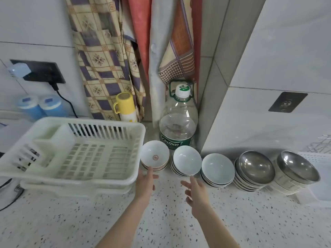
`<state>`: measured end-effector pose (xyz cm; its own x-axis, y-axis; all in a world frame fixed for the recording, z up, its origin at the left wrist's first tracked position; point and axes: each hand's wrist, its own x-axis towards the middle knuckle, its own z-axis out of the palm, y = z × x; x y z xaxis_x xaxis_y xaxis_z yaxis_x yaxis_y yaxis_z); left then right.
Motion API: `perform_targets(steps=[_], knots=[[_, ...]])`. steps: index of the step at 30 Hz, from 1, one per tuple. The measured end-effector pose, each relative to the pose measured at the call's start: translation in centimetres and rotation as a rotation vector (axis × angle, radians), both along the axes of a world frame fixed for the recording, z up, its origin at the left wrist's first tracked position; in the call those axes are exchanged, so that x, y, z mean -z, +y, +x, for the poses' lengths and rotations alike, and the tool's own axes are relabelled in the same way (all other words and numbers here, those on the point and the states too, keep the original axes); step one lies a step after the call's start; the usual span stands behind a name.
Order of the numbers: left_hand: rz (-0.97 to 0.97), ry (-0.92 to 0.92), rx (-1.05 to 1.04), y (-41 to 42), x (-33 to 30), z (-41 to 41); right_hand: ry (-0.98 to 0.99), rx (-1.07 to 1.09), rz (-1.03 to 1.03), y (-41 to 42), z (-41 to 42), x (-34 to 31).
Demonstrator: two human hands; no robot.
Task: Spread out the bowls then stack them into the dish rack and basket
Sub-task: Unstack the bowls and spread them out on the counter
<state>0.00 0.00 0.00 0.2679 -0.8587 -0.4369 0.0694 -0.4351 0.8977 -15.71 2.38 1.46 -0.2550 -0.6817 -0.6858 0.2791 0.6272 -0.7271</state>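
Head cam, bowl stacks (186,161) upright, rims up

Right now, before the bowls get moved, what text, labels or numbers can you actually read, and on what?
"Cestbon": green label of the water bottle.
"4.5L", roughly: bottle cap sticker; the characters above it are too blurred.
Red emblem inside the leftmost white bowl: unreadable.
Blue canister lids and the grey wall plate: markings too blurred.

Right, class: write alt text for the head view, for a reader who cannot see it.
Two bare hands, left hand and right hand, reach toward five stacks of bowls lined up on a speckled counter: three white ceramic stacks, two steel stacks. An empty white dish rack sits left.
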Motion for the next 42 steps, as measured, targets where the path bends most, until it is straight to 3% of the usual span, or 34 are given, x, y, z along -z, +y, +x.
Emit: perform_targets(steps=[9,15,33,42], knots=[[-0.083,0.097,-0.108,-1.7,-0.3,0.0,0.150,0.167,-0.117,-2.1,1.9,1.1],[0.027,0.071,-0.122,-2.7,0.1,0.3,0.237,0.276,-0.121,-3.2,2.6,1.6],[0.058,0.143,-0.116,-3.2,0.2,0.3,0.189,0.376,-0.206,-4.0,3.6,0.5],[-0.023,0.203,-0.061,-2.6,-0.5,0.2,0.205,0.392,-0.301,-3.6,4.0,-0.6]])
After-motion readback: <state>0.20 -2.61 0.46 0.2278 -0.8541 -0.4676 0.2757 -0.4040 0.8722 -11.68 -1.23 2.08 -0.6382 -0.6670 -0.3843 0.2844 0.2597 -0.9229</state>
